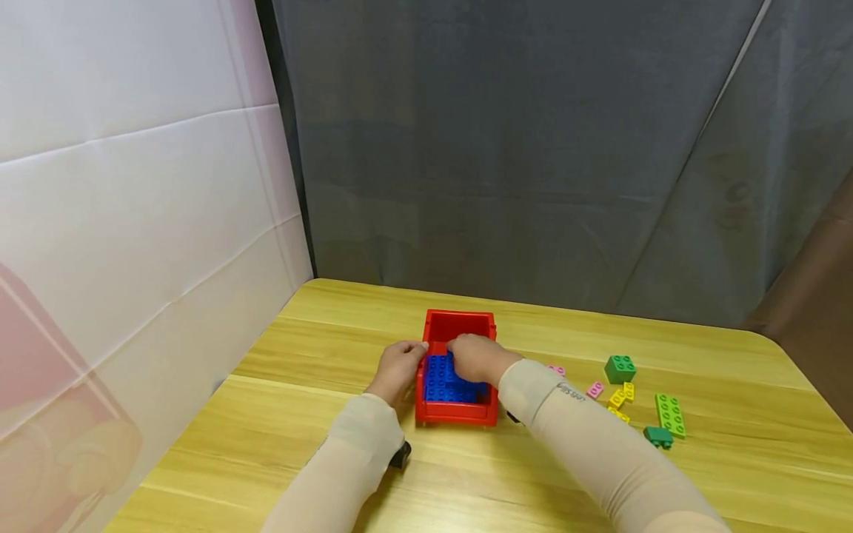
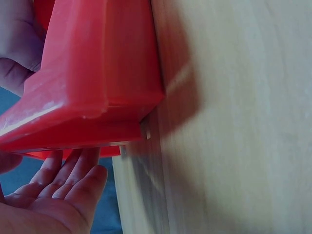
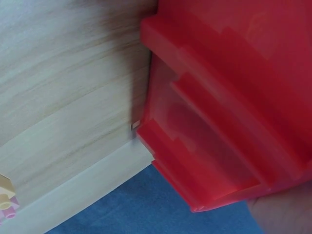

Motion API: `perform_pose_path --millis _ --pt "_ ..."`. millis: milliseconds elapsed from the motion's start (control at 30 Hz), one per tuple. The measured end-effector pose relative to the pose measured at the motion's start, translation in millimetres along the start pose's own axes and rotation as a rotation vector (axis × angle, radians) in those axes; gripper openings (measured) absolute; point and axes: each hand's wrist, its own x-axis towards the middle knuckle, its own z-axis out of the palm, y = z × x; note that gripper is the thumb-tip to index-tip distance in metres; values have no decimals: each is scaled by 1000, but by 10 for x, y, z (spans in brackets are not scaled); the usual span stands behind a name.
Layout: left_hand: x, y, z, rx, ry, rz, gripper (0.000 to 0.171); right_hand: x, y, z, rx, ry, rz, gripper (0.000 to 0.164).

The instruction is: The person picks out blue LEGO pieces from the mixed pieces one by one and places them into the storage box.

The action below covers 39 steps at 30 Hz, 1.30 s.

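Note:
A red plastic bin [image 1: 456, 413] stands on the table, its side wall [image 2: 97, 58] large in the left wrist view. My left hand [image 1: 397, 368] holds the bin's left rim, thumb at the top edge and fingers along the outside. Over the bin's inside reaches my right hand [image 1: 480, 357], with curled fingers pinching a blue brick [image 1: 460, 379]. The hand partly covers that brick. Beside and below it in the bin lies a studded blue block [image 1: 436, 381]. In the right wrist view the stepped red wall [image 3: 219, 122] hides the fingertips.
Loose bricks lie right of the bin: a green one [image 1: 620, 369], a lime one [image 1: 670, 416], a dark green one [image 1: 658, 437], several yellow ones [image 1: 617, 400] and a pink one [image 1: 595, 389]. Part of them is behind the right sleeve [image 1: 600, 437]. A grey curtain [image 1: 500, 148] hangs behind the table.

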Motion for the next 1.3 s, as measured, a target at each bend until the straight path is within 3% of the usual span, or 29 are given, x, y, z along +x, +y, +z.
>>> perform_pose_path --millis 467,700,967,1300 --pt "4 -9 41 -12 -23 -3 34 1 -1 59 -48 8 65 43" --pt "51 15 25 -19 -52 -26 37 -98 -15 1 -104 105 -18 47" --pt "97 66 -11 -8 -51 -61 40 -424 105 -113 -93 259 -162 46" --pt "125 26 -79 -35 -48 -69 42 -918 444 -74 -61 373 -148 46"
